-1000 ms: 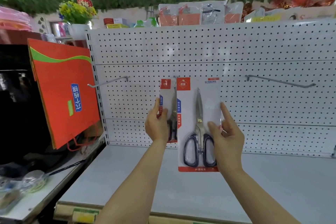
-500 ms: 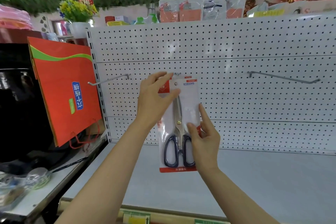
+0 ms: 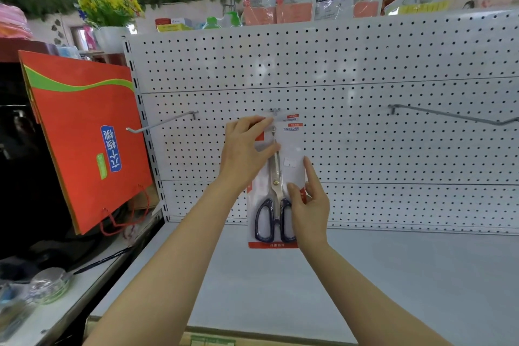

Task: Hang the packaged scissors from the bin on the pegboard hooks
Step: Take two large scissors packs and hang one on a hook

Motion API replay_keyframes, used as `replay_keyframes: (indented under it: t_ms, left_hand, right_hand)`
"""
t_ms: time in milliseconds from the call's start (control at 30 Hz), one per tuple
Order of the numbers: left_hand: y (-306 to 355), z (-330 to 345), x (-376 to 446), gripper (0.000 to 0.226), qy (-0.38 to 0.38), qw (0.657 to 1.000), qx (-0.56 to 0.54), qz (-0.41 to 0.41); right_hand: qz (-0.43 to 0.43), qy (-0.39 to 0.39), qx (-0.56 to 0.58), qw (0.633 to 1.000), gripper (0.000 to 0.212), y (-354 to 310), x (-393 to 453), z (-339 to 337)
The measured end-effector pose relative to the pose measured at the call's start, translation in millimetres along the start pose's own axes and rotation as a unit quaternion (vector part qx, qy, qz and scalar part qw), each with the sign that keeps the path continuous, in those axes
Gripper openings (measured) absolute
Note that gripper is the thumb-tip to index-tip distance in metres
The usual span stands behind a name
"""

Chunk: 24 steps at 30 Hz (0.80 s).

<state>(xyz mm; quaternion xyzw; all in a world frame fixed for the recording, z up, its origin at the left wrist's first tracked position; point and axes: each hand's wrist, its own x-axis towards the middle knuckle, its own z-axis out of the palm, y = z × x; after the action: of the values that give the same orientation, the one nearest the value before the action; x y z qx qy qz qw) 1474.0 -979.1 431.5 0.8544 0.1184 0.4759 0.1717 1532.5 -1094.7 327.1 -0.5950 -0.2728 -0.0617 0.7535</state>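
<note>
A packaged pair of scissors with dark blue handles on a white and red card hangs upright at the middle hook of the white pegboard. A second card edge shows just behind its top. My left hand pinches the card's top left by the hook tip. My right hand holds the card's lower right edge beside the handles. Whether the hook passes through the card's hole is hidden by my fingers. The bin is out of view.
An empty hook juts out at the left, another long hook at the right. A red paper bag hangs beside the board's left edge. The white shelf lies below. Packets stand on top.
Both hands carried the scissors card from in front of the board up against the middle hook. My left hand rose from the rear card's side to the top of the front card.
</note>
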Motion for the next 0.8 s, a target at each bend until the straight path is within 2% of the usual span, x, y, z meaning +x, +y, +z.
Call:
replay_keyframes:
  t_ms: [300,567,800]
  left_hand:
    - [-14.8,14.2,11.5,0.06,-0.004,1.0,0.014,0.025]
    - [-24.6,12.6,11.9,0.063,-0.016,0.999,0.007,0.051]
    - [-25.5,7.6,11.7,0.073,-0.046,0.997,0.006,0.069]
  right_hand:
    - [-0.033,0.004,-0.111,0.993,0.059,25.8,21.2,9.5]
    - [-0.039,-0.043,-0.162,0.985,0.069,33.0,24.2,8.5]
    - [-0.082,-0.028,-0.266,0.96,0.061,21.5,19.8,-6.4]
